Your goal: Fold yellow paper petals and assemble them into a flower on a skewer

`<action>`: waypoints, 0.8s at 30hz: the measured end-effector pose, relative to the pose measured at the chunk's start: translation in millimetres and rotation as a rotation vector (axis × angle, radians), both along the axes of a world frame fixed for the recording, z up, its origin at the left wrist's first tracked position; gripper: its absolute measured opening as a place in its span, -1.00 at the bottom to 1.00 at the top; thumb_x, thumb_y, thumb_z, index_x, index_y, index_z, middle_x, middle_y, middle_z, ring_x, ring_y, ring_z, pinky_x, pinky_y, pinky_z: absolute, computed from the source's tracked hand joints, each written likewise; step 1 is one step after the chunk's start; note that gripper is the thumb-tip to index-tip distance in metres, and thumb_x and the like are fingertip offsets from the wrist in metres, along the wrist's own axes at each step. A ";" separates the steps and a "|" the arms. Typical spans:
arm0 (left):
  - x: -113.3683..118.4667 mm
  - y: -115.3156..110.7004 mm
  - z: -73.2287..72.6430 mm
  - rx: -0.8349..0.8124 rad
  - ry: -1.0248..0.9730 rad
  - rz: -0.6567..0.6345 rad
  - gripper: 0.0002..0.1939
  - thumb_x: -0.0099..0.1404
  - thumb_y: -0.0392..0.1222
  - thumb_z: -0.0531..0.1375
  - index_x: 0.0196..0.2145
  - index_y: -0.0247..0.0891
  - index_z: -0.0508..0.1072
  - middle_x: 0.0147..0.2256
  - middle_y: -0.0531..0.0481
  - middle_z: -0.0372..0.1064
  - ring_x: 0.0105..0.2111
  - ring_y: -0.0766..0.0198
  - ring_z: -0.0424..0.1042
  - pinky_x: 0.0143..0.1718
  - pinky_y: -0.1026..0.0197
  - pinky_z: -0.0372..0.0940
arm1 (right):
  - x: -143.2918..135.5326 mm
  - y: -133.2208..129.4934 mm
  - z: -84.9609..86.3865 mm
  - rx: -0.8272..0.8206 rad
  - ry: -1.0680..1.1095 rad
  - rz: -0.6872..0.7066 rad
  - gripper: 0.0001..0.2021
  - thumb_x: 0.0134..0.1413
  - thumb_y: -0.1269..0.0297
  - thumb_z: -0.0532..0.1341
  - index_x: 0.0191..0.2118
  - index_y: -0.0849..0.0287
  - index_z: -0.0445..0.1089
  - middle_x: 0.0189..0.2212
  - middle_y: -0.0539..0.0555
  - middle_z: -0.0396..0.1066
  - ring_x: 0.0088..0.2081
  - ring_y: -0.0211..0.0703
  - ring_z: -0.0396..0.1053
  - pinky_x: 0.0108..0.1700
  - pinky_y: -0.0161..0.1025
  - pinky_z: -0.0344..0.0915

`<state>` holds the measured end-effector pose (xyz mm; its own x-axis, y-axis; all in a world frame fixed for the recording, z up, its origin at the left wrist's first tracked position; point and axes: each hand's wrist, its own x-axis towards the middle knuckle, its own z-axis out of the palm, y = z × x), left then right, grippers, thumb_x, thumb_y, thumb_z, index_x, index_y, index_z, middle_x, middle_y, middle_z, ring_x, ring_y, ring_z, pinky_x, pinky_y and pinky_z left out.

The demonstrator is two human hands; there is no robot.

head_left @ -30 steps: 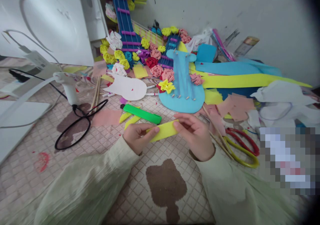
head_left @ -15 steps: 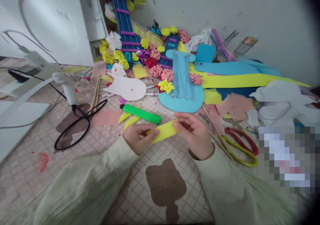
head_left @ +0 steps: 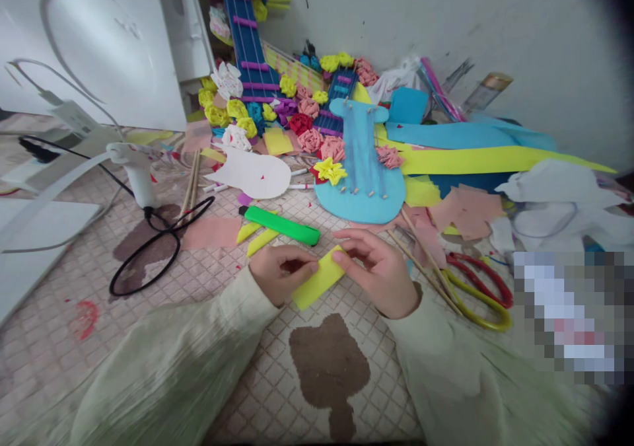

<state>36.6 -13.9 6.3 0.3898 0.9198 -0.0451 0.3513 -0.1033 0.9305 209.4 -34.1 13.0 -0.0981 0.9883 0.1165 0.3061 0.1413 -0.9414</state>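
Note:
A small yellow paper strip (head_left: 319, 279) is held slantwise between both hands above the table. My left hand (head_left: 283, 273) pinches its left edge between thumb and fingers. At the upper right end, my right hand (head_left: 379, 267) grips the strip with thumb and fingertips, the other fingers slightly raised. Just beyond the hands lies a green cutter (head_left: 283, 226), resting over folded yellow strips (head_left: 261, 241). Behind it stands a light blue guitar-shaped cutout (head_left: 359, 198) with strings, a yellow flower (head_left: 329, 170) and pink flowers on it.
A glue gun (head_left: 140, 178) with a looped black cable is at the left. Scissors (head_left: 478, 307) with red and yellow handles and wooden sticks lie right of my right hand. A white cutout (head_left: 260, 174), paper flowers and long paper strips fill the back.
The yellow strip has turned to a steeper slant, with its lower left end nearer to me. My right hand has shifted slightly left, and both hands still hold the strip.

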 end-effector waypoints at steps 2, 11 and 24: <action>0.4 -0.6 0.0 0.007 -0.006 -0.007 -0.81 0.03 -0.16 0.14 -0.49 -0.35 0.46 -0.56 -0.04 0.39 -0.59 0.38 0.28 -0.59 0.37 0.19 | -0.1 -0.4 1.1 -0.012 -0.001 0.006 -0.77 -0.06 0.32 0.15 -0.19 0.15 0.29 -0.44 0.01 0.40 -0.39 -0.25 0.36 -0.34 -0.29 0.31; 0.3 -1.7 0.1 0.037 -0.027 0.024 -0.81 0.05 -0.16 0.12 -0.49 -0.35 0.44 -0.58 -0.02 0.36 -0.60 0.39 0.25 -0.59 0.35 0.18 | -3.7 0.3 4.7 -0.221 0.230 0.000 -0.74 -0.15 0.25 0.23 -0.25 0.16 0.32 -0.37 0.03 0.41 -0.33 -0.25 0.36 -0.30 -0.30 0.32; -1.1 -0.7 -1.1 0.006 -0.071 0.106 -0.77 0.05 -0.12 0.13 -0.46 -0.37 0.43 -0.51 -0.09 0.38 -0.52 0.30 0.32 -0.51 0.27 0.24 | 0.0 4.7 -4.0 -0.307 0.293 -0.123 -0.84 -0.27 0.22 0.30 -0.55 0.21 0.39 -0.66 -0.05 0.35 -0.57 -0.35 0.27 -0.48 -0.34 0.25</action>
<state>35.5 -14.6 5.2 0.2925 0.9561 -0.0149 0.2933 -0.0749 0.9531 209.4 -29.4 9.0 0.0158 0.9837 -0.1790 0.0174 -0.1792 -0.9836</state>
